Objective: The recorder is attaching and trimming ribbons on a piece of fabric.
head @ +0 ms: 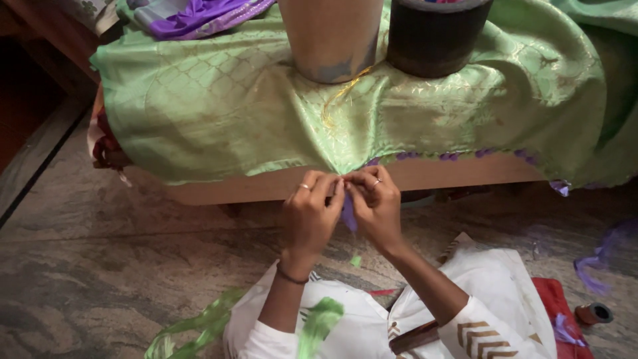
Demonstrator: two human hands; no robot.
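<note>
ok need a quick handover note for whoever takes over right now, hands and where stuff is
Left hand and right hand: both pinch the hem of the green cloth, working a purple tassel between the fingertips.
Cloth lies draped over a low table, weighted by two jars.
Done: purple tassels line the hem to the right.
Left: hem to the left is bare.
Thread spool on the floor, right.

Dim, soft daylight; slight blur
</note>
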